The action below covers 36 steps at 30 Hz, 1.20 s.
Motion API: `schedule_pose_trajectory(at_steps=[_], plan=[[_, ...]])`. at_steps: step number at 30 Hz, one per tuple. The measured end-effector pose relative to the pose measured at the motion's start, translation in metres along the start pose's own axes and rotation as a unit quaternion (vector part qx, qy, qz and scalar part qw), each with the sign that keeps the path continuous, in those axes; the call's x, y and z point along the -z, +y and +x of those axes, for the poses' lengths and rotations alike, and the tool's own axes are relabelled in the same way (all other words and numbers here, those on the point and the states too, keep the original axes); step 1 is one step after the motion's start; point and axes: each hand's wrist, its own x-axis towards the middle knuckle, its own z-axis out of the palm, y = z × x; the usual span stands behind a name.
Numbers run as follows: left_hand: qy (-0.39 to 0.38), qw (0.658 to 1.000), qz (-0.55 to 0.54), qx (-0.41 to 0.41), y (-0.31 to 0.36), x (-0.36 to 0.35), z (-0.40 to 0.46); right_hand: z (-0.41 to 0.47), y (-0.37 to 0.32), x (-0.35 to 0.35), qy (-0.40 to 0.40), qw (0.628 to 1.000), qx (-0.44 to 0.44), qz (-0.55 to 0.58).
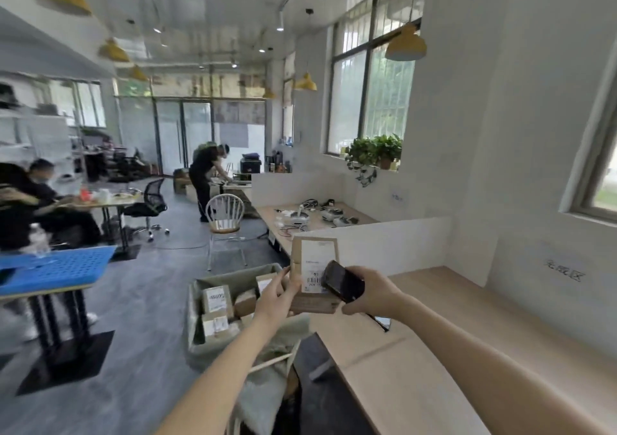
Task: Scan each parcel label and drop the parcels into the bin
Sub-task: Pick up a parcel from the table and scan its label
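While the brown cardboard parcel (pixel 312 276) is pinched at its left edge by the left hand (pixel 277 296), the black handheld scanner (pixel 342 284), gripped in the right hand (pixel 374 292), is held over its white label (pixel 317 264). With so slight a grip, the parcel could be tilted, and the barcode misread. It could also be dropped short of the grey fabric bin (pixel 197 317) below.

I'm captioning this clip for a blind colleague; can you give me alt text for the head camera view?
A person's left hand holds up a brown cardboard parcel with a white barcode label while the right hand points a black handheld scanner at the label. Below them, a grey fabric bin beside the light wooden desk holds several labelled parcels.

barcode on held parcel's label (pixel 317 264), other print too blurred
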Motion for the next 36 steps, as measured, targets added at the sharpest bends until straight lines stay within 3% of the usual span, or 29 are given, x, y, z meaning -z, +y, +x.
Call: schedule_pose_trajectory(at_steps=[9, 15, 25, 36], plan=[[0.041, 0.999, 0.002, 0.022, -0.034, 0.108, 0.056, 0.131, -0.056, -0.078, -0.074, 0.993, 0.078, 0.048], [0.064, 0.994, 0.081, 0.028, -0.065, 0.154, 0.14, 0.235, -0.065, -0.119, -0.104, 0.988, 0.099, 0.056], [0.077, 0.99, 0.089, 0.079, -0.126, 0.182, 0.324, 0.431, -0.026, -0.174, -0.146, 0.985, 0.08, 0.034], [0.038, 0.976, 0.049, 0.208, -0.249, 0.173, 0.407, 0.518, 0.05, -0.266, -0.238, 0.971, 0.006, -0.003]])
